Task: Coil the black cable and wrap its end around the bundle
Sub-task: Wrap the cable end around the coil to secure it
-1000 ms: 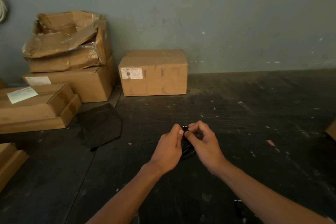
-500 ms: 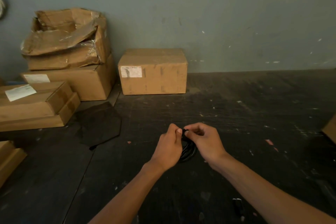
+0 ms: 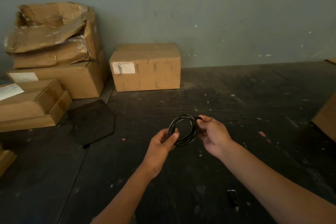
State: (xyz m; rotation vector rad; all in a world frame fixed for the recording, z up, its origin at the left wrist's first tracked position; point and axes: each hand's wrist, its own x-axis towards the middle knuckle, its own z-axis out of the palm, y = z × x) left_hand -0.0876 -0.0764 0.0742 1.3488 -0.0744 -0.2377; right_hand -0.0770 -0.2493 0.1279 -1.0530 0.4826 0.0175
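Storeroom: stacked cardboard boxes [image 3: 145, 67], scuffed floor [image 3: 254, 96].

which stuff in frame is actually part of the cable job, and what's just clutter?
In the job:
black cable, coiled in a loop
left hand, pinching the coil's left side
right hand, pinching the cable end

Lying about:
labelled cardboard box
torn box stack
dark sheet
small black object

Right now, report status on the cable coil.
Left hand pinches black cable coil at its left side. Right hand grips the cable end. End not yet wrapped. Nothing obstructing.

box [image 3: 326, 120] cut off right, label [image 3: 124, 67] unreadable
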